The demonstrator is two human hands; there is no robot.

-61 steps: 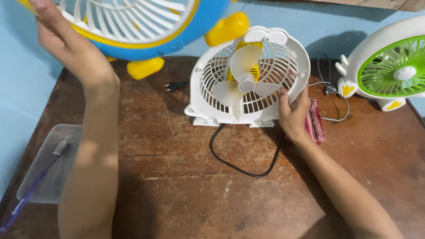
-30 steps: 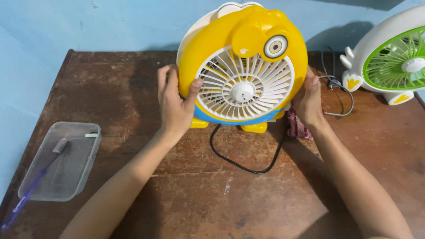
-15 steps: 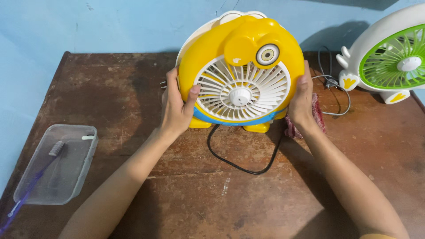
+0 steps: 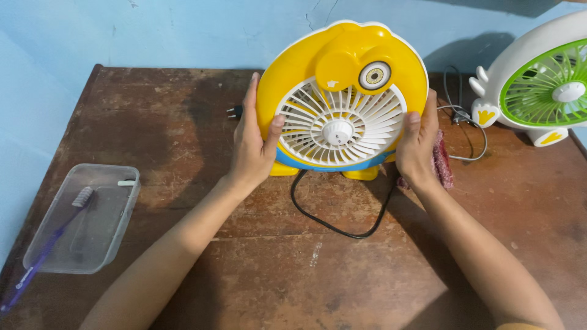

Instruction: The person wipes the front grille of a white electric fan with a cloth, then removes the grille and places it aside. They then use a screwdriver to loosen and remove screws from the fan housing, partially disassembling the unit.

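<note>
A worn brown tabletop (image 4: pixel 183 140) meets a blue wall (image 4: pixel 153 30) at its far edge. The yellow fan (image 4: pixel 342 98) stands near that edge, left hand (image 4: pixel 254 143) and right hand (image 4: pixel 419 143) gripping its sides. The bare front is roomy; perhaps a red cloth (image 4: pixel 441 165) lies behind the right hand.

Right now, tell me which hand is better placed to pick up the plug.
Left. The left hand grips the yellow fan right beside the plug; the right hand sits on the fan's far side.

No packages, labels, signs or screens anywhere on the table or the wall.
</note>
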